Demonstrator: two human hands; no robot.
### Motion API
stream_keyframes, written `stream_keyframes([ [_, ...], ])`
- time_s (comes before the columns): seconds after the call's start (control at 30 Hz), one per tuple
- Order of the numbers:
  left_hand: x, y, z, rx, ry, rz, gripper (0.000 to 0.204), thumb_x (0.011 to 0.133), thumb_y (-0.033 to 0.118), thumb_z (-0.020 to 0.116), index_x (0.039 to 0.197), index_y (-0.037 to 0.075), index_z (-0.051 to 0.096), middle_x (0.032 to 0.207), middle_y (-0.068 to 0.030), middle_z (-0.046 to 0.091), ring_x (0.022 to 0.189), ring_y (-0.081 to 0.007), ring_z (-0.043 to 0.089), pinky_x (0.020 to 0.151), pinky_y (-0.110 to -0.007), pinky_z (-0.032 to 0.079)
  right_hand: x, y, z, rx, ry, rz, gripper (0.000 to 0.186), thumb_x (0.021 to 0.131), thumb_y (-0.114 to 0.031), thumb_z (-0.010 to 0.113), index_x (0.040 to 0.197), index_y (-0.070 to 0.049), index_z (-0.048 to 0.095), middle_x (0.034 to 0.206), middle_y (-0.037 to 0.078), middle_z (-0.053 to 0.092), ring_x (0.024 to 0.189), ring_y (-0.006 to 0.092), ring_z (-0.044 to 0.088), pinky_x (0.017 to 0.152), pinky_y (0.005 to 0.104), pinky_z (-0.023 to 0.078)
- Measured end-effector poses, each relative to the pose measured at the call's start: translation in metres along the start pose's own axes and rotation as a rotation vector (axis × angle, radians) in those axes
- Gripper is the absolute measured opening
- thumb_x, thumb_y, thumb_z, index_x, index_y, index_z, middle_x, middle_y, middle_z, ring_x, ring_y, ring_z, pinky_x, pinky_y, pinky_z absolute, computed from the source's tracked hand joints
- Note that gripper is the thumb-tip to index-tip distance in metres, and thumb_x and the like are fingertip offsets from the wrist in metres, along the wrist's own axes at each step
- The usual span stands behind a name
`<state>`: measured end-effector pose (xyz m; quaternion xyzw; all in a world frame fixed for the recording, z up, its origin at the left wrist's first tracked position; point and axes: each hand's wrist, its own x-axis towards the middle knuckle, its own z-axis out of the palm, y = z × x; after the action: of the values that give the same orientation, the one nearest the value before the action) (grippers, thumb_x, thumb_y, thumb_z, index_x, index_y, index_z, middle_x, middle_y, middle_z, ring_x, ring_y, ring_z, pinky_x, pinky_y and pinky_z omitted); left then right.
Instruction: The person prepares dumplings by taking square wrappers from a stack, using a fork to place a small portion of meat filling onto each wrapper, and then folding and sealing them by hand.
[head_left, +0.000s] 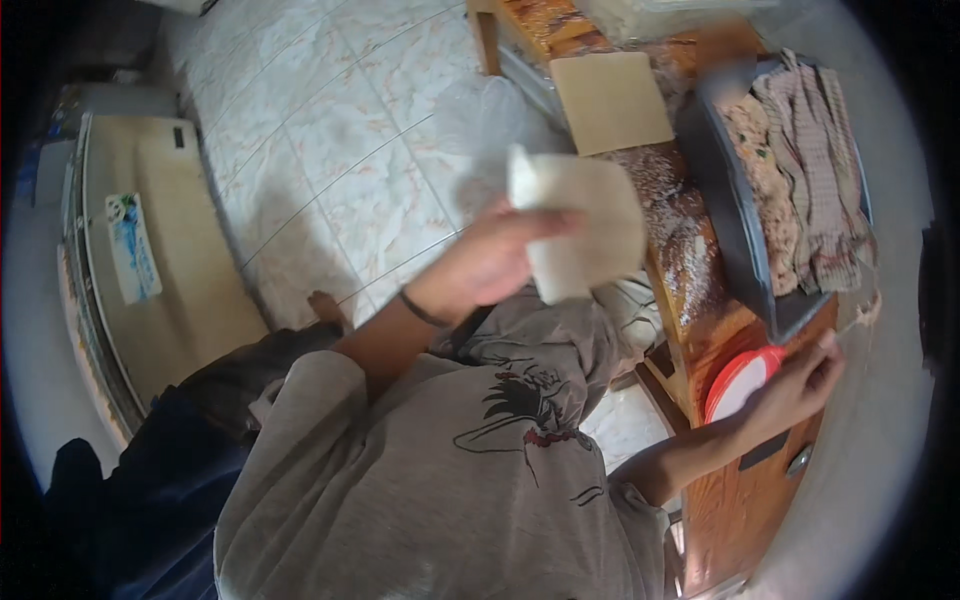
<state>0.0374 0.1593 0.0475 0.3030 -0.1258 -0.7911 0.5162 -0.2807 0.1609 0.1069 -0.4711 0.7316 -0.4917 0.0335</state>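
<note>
My left hand [490, 260] is closed on a pale, square dough wrapper [600, 235], its thumb across the face and one corner folded up. The wrapper hangs over the near side of the bench, slightly blurred. My right hand [815, 375] is off to the right, beside a round red-rimmed container [740, 385] with a white top. Its fingers are curled together, and whatever they hold is too small to make out. Beyond it, a dark tray [735, 225] holds pinkish minced filling [765, 180] with green flecks, partly covered by a checked cloth [815, 160].
More pale square wrappers [612, 100] lie on the wooden bench [700, 330], which is dusted with white flour. A clear plastic bag [485, 115] is by the bench. An old refrigerator [165, 260] stands at left on the tiled floor [340, 130]. A wall [890, 420] borders the right.
</note>
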Motion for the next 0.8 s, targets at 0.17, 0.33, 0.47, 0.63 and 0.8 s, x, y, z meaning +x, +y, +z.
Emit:
stream_keyframes([
  [0.17, 0.014, -0.048, 0.036, 0.04, -0.363, -0.167, 0.056, 0.087, 0.003, 0.063, 0.139, 0.002, 0.041, 0.134, -0.0121, 0.054, 0.123, -0.0246, 0.053, 0.104, -0.041, 0.043, -0.051, -0.041, 0.028, 0.272, -0.521, 0.232, 0.017, 0.09, -0.005, 0.054, 0.107, -0.004, 0.059, 0.089, -0.002, 0.053, 0.08, 0.0089, 0.051, 0.071, 0.0233, 0.045],
  [0.33, 0.028, -0.056, 0.037, 0.065, -0.601, -0.39, 0.06, 0.09, 0.014, 0.064, 0.142, 0.001, 0.038, 0.135, -0.0121, 0.053, 0.125, -0.0234, 0.051, 0.105, -0.039, 0.041, -0.05, -0.066, 0.006, 0.52, -0.458, 0.341, 0.042, 0.066, 0.014, 0.068, 0.105, 0.002, 0.058, 0.098, 0.006, 0.063, 0.087, 0.0154, 0.059, 0.079, 0.0264, 0.05],
  [0.47, 0.047, -0.048, 0.05, -0.502, -0.933, -0.631, 0.071, 0.093, 0.037, 0.06, 0.147, 0.003, 0.031, 0.145, -0.0157, 0.043, 0.13, -0.0293, 0.046, 0.107, -0.046, 0.038, -0.046, -0.036, 0.004, 0.548, -0.295, 0.083, 0.028, 0.072, 0.0, 0.073, 0.096, -0.001, 0.06, 0.083, 0.002, 0.058, 0.075, 0.0103, 0.055, 0.069, 0.023, 0.045],
  [0.63, 0.071, -0.085, 0.053, -0.712, -0.948, -0.526, 0.091, 0.088, 0.064, 0.05, 0.151, 0.006, 0.021, 0.155, -0.0202, 0.025, 0.139, -0.0393, 0.032, 0.112, -0.055, 0.029, -0.027, -0.065, 0.014, -0.031, -0.535, 0.045, 0.03, 0.084, -0.009, 0.069, 0.114, -0.006, 0.069, 0.083, 0.009, 0.067, 0.067, 0.0127, 0.05, 0.062, 0.0269, 0.042],
  [0.8, 0.065, -0.079, 0.028, -0.324, -0.774, -0.37, 0.092, 0.087, 0.065, 0.051, 0.151, 0.007, 0.022, 0.154, -0.0211, 0.025, 0.139, -0.0406, 0.032, 0.112, -0.058, 0.027, -0.03, -0.057, 0.02, 0.145, -0.478, 0.008, 0.021, 0.083, -0.008, 0.076, 0.098, 0.003, 0.066, 0.079, 0.002, 0.062, 0.067, 0.0123, 0.05, 0.063, 0.0277, 0.043],
])
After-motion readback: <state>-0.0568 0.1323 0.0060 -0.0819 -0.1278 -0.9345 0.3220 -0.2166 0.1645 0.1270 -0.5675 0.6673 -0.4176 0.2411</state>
